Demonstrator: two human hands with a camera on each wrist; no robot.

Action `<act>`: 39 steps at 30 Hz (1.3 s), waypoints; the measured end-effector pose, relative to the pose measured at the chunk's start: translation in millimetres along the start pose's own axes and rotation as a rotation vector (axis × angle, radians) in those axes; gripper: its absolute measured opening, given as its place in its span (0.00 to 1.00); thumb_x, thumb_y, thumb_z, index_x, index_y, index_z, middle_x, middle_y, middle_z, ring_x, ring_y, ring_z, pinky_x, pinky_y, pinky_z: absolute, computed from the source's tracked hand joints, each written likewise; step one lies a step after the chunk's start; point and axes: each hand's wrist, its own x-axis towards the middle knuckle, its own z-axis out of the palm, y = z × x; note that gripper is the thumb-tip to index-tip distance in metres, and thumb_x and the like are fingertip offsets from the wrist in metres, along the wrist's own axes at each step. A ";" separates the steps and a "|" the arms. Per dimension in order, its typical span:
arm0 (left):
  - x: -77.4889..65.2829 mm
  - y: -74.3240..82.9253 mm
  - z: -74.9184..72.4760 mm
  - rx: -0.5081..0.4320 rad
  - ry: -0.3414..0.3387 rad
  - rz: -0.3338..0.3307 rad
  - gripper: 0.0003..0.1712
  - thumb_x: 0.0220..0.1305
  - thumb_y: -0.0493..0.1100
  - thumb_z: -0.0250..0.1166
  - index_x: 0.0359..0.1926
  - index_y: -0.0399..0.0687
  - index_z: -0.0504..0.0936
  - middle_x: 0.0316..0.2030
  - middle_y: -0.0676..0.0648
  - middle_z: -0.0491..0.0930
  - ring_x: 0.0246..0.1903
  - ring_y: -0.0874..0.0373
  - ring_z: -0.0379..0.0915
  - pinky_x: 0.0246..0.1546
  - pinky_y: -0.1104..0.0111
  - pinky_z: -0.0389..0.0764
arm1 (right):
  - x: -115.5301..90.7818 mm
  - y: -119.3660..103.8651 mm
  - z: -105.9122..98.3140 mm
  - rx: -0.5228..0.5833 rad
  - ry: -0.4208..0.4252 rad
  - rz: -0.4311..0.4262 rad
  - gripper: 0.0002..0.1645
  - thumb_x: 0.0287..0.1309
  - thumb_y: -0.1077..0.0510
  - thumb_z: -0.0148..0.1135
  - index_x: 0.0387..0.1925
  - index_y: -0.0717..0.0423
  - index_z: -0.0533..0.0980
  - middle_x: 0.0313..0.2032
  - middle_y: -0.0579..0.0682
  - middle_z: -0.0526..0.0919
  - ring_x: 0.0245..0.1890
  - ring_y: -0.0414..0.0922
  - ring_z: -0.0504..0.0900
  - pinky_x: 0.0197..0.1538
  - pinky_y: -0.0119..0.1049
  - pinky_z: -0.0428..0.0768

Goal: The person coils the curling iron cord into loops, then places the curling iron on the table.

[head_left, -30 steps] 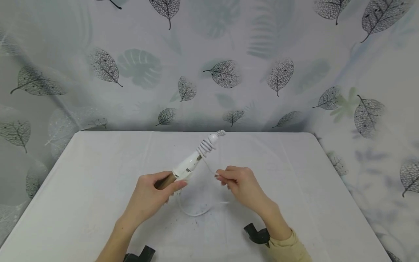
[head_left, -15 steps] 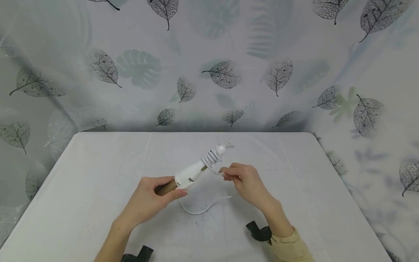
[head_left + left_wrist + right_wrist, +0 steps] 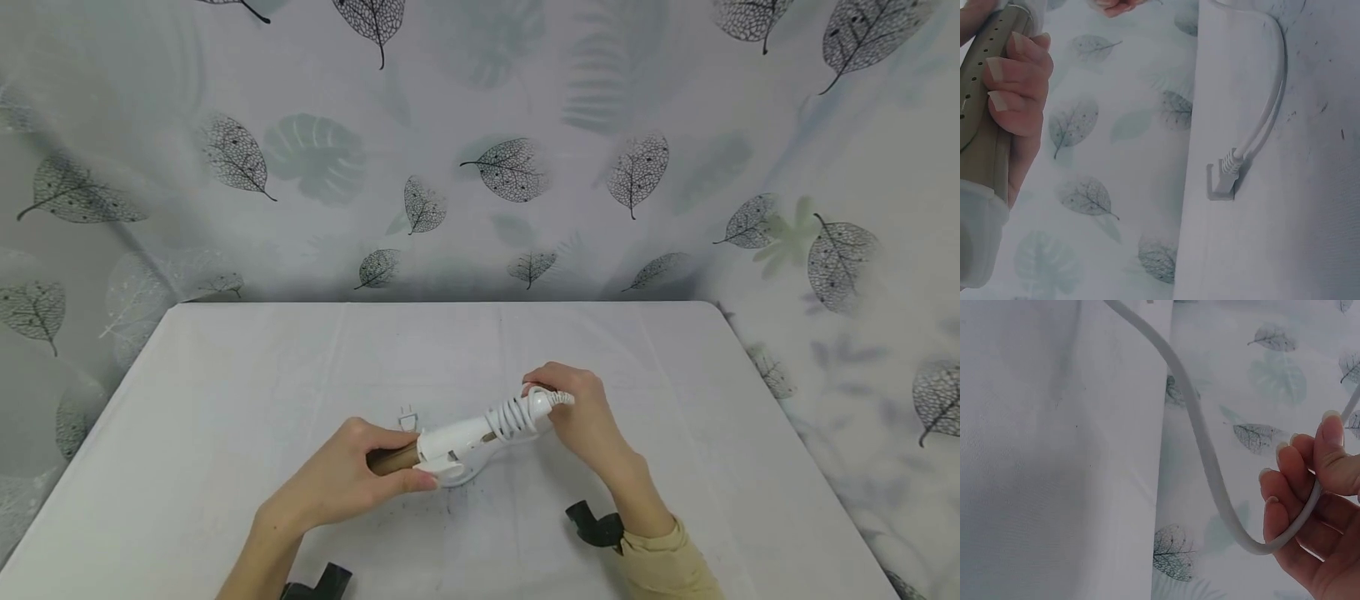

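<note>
My left hand [image 3: 337, 471] grips a curling iron [image 3: 457, 437] by its gold-brown barrel, fingers curled round it. The white handle points right and slightly up, above the table. Around the handle's end lie several loops of white cord [image 3: 513, 418]. At that end my right hand [image 3: 583, 408] holds the cord; in the right wrist view the cord [image 3: 1207, 450] runs through its curled fingers and under the thumb. The left wrist view shows the holed barrel [image 3: 982, 150] with a white tip. The cord's plug [image 3: 1225, 182] lies on the table.
A white cloth covers the table [image 3: 247, 375], with small dark specks near the middle front. Leaf-print sheeting [image 3: 465, 100] hangs behind and at both sides. Black wrist mounts [image 3: 596, 527] sit at each wrist.
The curling iron has tilted from steeply up-right to nearly level, its handle end lowering towards the right. My right hand has moved right and up to that end with the cord. The plug now shows.
</note>
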 end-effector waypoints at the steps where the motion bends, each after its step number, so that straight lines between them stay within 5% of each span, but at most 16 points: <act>1: 0.3 -0.5 0.4 0.014 -0.001 -0.007 0.10 0.59 0.56 0.73 0.39 0.61 0.87 0.25 0.63 0.80 0.19 0.72 0.65 0.19 0.76 0.68 | 0.1 1.0 -0.8 0.002 -0.012 0.009 0.08 0.51 0.71 0.72 0.33 0.61 0.84 0.31 0.52 0.87 0.31 0.45 0.85 0.38 0.39 0.82; 6: -0.5 -1.5 1.9 0.032 -0.022 -0.023 0.15 0.56 0.60 0.74 0.41 0.62 0.88 0.28 0.64 0.83 0.21 0.72 0.69 0.22 0.74 0.73 | -0.4 4.9 -5.8 0.013 -0.132 -0.031 0.03 0.55 0.68 0.70 0.31 0.59 0.84 0.29 0.46 0.85 0.30 0.40 0.82 0.37 0.36 0.81; 12: -1.6 -0.6 3.3 -0.029 -0.056 0.058 0.22 0.55 0.56 0.76 0.48 0.54 0.88 0.34 0.61 0.87 0.24 0.71 0.75 0.24 0.72 0.77 | 0.0 2.5 -3.7 0.040 -0.254 -0.103 0.03 0.57 0.65 0.71 0.29 0.57 0.83 0.27 0.43 0.84 0.26 0.35 0.79 0.32 0.30 0.79; 20: 1.2 0.5 11.2 -0.069 -0.155 0.099 0.17 0.56 0.56 0.75 0.46 0.59 0.88 0.37 0.66 0.86 0.28 0.72 0.78 0.26 0.74 0.77 | 2.7 -3.6 0.3 0.033 -0.158 -0.211 0.08 0.46 0.66 0.76 0.29 0.56 0.83 0.26 0.43 0.83 0.24 0.33 0.75 0.30 0.27 0.76; 28: -0.3 0.9 6.8 -0.016 -0.176 0.011 0.13 0.55 0.60 0.75 0.39 0.66 0.88 0.29 0.71 0.83 0.20 0.75 0.67 0.20 0.77 0.68 | 3.8 -0.1 -4.9 0.034 0.038 -0.318 0.13 0.41 0.68 0.77 0.29 0.54 0.82 0.27 0.41 0.81 0.25 0.35 0.75 0.31 0.24 0.73; 39: 0.7 -5.5 10.6 0.251 -0.158 -0.087 0.19 0.53 0.68 0.72 0.25 0.62 0.82 0.14 0.68 0.61 0.15 0.75 0.53 0.17 0.78 0.58 | 1.1 -5.5 -7.5 -0.017 -0.131 -0.230 0.07 0.51 0.60 0.76 0.29 0.50 0.82 0.25 0.37 0.78 0.24 0.31 0.70 0.29 0.25 0.70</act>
